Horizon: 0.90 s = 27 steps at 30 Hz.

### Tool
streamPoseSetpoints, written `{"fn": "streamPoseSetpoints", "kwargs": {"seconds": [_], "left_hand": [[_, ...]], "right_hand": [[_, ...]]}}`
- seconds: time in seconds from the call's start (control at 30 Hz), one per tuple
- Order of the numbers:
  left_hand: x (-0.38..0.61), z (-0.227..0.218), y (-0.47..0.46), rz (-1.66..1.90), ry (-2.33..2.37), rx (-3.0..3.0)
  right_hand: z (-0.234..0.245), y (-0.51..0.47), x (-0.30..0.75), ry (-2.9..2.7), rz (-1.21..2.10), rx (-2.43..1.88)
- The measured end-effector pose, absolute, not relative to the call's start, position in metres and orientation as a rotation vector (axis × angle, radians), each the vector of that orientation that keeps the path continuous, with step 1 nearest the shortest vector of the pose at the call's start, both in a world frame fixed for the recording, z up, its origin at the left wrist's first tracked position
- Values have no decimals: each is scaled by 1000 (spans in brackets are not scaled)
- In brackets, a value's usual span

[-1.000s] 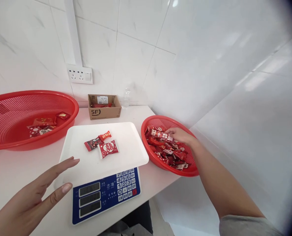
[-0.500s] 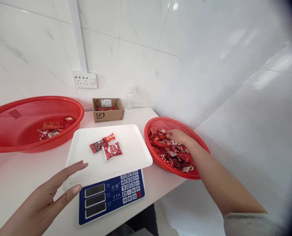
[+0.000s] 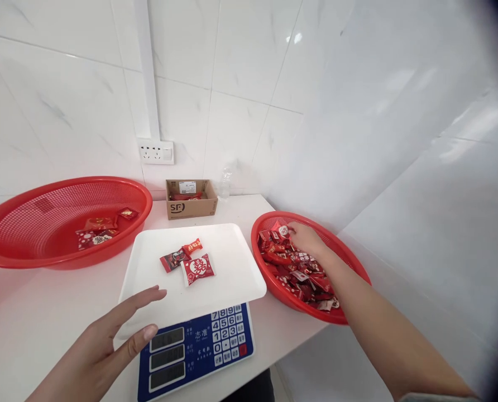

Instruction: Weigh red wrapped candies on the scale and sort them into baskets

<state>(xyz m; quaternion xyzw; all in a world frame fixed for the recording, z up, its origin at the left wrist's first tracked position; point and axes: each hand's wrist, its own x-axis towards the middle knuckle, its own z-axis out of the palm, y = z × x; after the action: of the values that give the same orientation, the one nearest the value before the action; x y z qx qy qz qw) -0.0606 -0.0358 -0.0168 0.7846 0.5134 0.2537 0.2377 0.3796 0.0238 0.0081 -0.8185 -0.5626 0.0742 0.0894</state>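
Observation:
My left hand (image 3: 102,346) hovers at the near left corner of the white scale tray (image 3: 236,279), thumb and fingers apart, holding nothing. On the tray lie three wrapped sweets: a red one with a white heart (image 3: 199,269), a dark red one (image 3: 173,261) and a small orange-red one (image 3: 192,247). My right hand (image 3: 310,239) reaches into the right red basket (image 3: 360,272), which holds many red wrapped sweets (image 3: 301,276). Its fingertips are closed at the edge of a red wrapped sweet with a white round mark (image 3: 283,230); the grip is partly hidden.
The scale's blue keypad panel (image 3: 202,349) faces me below the tray. A larger red basket (image 3: 56,223) with several packets stands at the left. Near the wall are a cardboard box (image 3: 192,209) with red packets and a clear plastic bottle (image 3: 225,183). A tiled wall closes the right side.
The view has tilted up slightly, so everything sits lower and further right. My right fingers have closed on a sweet at the basket's far left. The tray's sweets have not moved.

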Motion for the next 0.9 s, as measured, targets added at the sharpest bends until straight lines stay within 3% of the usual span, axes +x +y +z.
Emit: {"fn": "streamPoseSetpoints", "kwargs": {"seconds": [0.33,0.7,0.9], "left_hand": [[-44,2,-43,503,1322,2100],[-46,2,-30,482,1315,2263],[-35,-2,-21,456,1252,2369]], "right_hand": [[19,19,262,-1962,674,-1892],[0,0,201,-2404,586,-1633],[9,-34,212,-2359,465,-1644]]}}
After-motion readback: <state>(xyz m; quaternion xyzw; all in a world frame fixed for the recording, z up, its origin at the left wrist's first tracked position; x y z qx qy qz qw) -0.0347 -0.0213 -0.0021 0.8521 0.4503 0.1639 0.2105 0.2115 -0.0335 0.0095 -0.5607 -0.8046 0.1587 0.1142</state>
